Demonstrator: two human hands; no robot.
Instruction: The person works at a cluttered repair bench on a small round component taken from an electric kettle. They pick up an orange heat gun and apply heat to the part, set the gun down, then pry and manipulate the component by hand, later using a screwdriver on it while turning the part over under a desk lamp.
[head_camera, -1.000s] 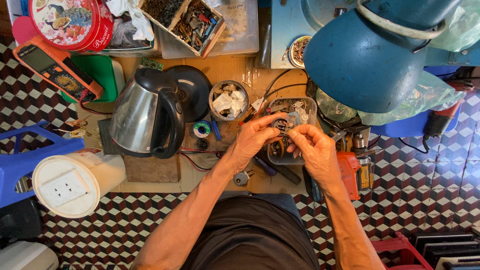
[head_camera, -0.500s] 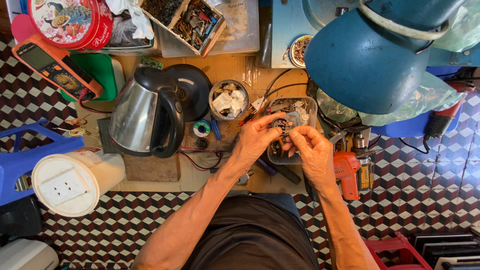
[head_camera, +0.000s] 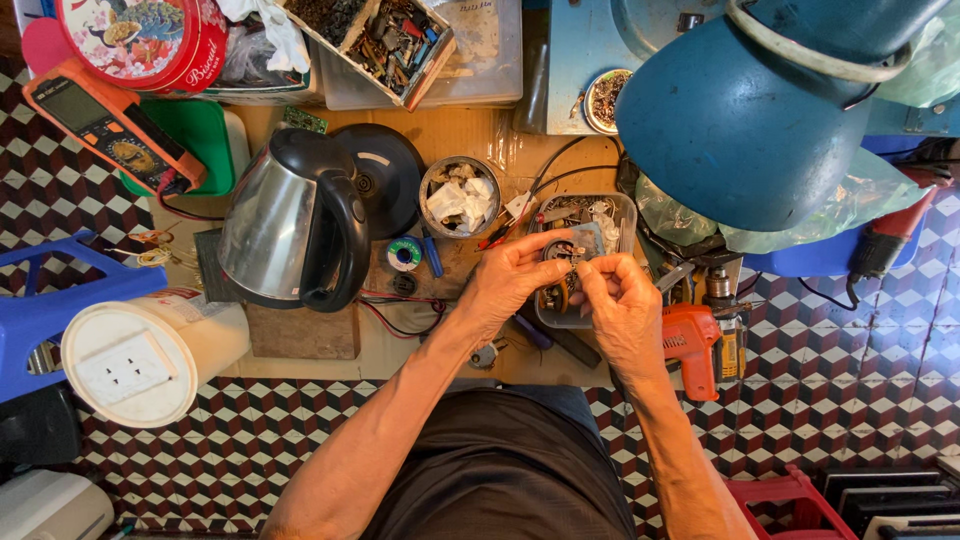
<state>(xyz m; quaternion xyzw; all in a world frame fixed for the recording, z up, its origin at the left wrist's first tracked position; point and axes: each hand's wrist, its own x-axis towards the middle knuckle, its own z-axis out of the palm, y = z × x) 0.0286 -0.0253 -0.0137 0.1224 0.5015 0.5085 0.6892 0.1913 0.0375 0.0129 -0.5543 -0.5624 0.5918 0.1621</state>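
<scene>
Both forearms reach forward over the wooden bench (head_camera: 470, 135). The left hand (head_camera: 510, 283) and right hand (head_camera: 622, 312) meet above a clear plastic tray (head_camera: 628, 215) of small parts. Fingers of both hands are curled together, pinching a small dark round part (head_camera: 558, 252) between the fingertips. Its orientation and long axis cannot be told. A steel kettle (head_camera: 290, 235) stands well to the left.

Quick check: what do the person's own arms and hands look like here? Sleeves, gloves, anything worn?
Both arms are bare from the hands to the frame edge; no sleeves show. The left hand and right hand wear no gloves. No watch, ring or wristband is visible on either. The arms look lean and sinewy. Below them, the lap shows a dark, brownish-black garment.
</scene>
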